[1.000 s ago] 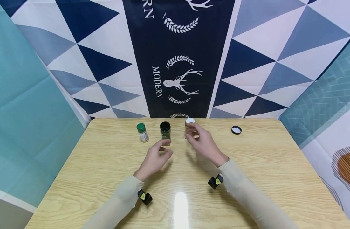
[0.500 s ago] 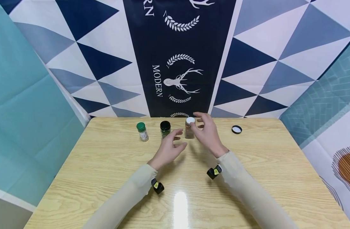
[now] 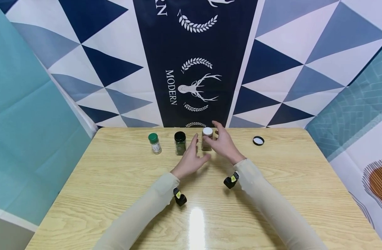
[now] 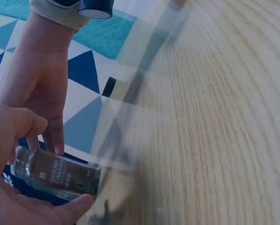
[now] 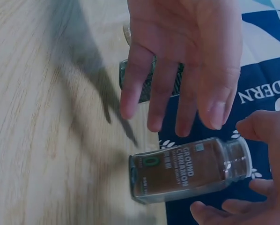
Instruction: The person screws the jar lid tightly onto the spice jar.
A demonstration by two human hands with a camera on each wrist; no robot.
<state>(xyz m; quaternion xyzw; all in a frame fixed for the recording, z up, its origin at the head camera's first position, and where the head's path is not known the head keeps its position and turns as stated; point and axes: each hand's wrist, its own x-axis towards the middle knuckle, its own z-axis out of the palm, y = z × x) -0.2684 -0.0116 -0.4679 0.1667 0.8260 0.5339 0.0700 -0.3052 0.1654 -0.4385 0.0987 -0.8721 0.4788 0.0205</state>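
Note:
A clear jar labelled ground cinnamon (image 5: 177,173), with a white top (image 3: 208,131), stands upright near the table's back edge. My left hand (image 3: 191,162) is just left and in front of it, fingers straight and thumb spread apart. On its right side, my right hand (image 3: 226,145) has the fingers extended behind and the thumb in front near the top; I cannot tell whether it touches. In the left wrist view, the left thumb (image 4: 77,206) overlaps the jar's base. A black lid (image 3: 258,141), its pale inside up, lies to the right.
Left of the cinnamon jar stand a black-capped jar (image 3: 180,143) of green contents and a smaller green-capped bottle (image 3: 154,143). A patterned cloth (image 3: 197,69) hangs directly behind the wooden table (image 3: 116,194).
My left hand has moved right, from in front of the black-capped jar to the cinnamon jar, and its fingers have straightened. My right hand's fingers have opened away from the jar's top.

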